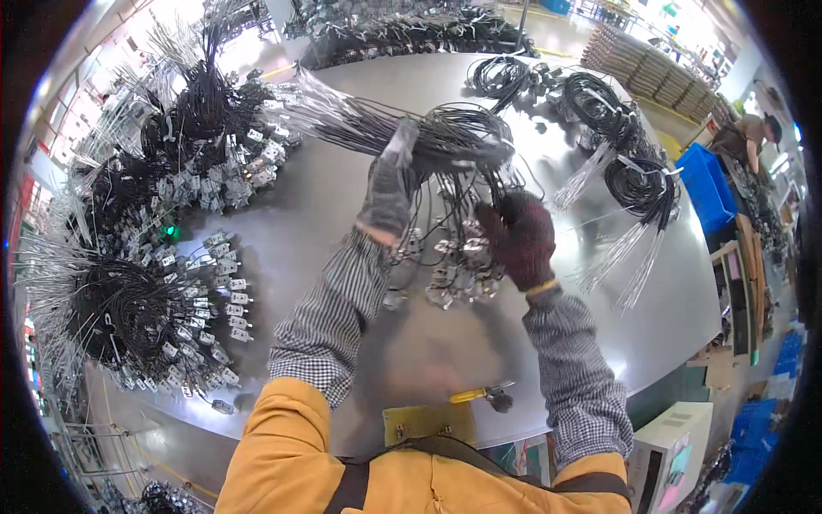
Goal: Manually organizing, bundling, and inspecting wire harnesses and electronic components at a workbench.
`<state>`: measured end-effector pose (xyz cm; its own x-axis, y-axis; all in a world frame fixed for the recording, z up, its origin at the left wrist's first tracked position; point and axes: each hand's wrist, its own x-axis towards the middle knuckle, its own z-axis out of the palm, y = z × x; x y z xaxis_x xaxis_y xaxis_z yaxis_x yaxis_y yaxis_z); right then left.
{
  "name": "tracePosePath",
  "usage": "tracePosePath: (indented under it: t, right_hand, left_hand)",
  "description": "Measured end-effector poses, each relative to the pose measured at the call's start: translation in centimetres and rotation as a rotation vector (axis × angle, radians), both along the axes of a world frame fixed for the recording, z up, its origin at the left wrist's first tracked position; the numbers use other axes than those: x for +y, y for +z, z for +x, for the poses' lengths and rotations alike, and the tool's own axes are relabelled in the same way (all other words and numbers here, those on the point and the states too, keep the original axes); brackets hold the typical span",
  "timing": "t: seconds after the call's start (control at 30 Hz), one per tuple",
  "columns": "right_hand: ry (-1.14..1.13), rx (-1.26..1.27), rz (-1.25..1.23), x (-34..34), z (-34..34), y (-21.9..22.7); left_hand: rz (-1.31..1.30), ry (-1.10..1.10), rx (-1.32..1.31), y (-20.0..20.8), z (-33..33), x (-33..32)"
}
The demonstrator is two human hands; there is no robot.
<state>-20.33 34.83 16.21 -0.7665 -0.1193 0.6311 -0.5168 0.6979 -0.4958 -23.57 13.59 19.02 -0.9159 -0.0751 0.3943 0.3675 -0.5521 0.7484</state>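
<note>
My left hand (392,184), in a grey glove, is closed around a thick bundle of black cables (454,141) held above the metal table. Bare silvery wire ends (321,107) fan out from the bundle toward the far left. Its looped end lies to the right of my left hand. From the loop hang strands ending in small whitish metal connectors (454,278), low over the tabletop between my hands. My right hand (522,240), in a dark red and black glove, is at the hanging strands on the right, its thumb and fingers curled about them; the fingertips are partly hidden.
Heaps of similar cables (120,300) with connectors crowd the table's left side. Tied cable coils (638,184) lie at the far right. A yellow-handled screwdriver (469,396) rests near the front edge beside a yellowish plate (428,423). A blue bin (706,188) and another person (749,133) are beyond the table.
</note>
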Motion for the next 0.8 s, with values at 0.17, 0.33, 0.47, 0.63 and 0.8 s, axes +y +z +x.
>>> tracePosePath:
  t: [0.17,0.33,0.47,0.63,0.8]
  right_hand:
    - [0.087,-0.026,-0.245,-1.9,7.0,-1.2]
    - [0.303,-0.162,-0.139,-1.9,11.7,0.5]
    - [0.791,-0.702,-0.114,2.9,9.6,3.2]
    - [0.366,-0.336,-0.084,6.0,2.2,4.4]
    - [0.130,0.123,0.368,3.1,-7.2,2.8]
  left_hand:
    - [-0.156,-0.142,-0.026,-8.3,0.6,-5.1]
    - [0.392,-0.597,-0.313,-3.1,11.1,-6.7]
    - [-0.144,-0.220,-0.016,1.2,15.1,-10.5]
    - [-0.119,0.060,-0.011,-3.5,17.4,-14.2]
    - [0.043,0.056,-0.069,-6.1,18.5,-16.4]
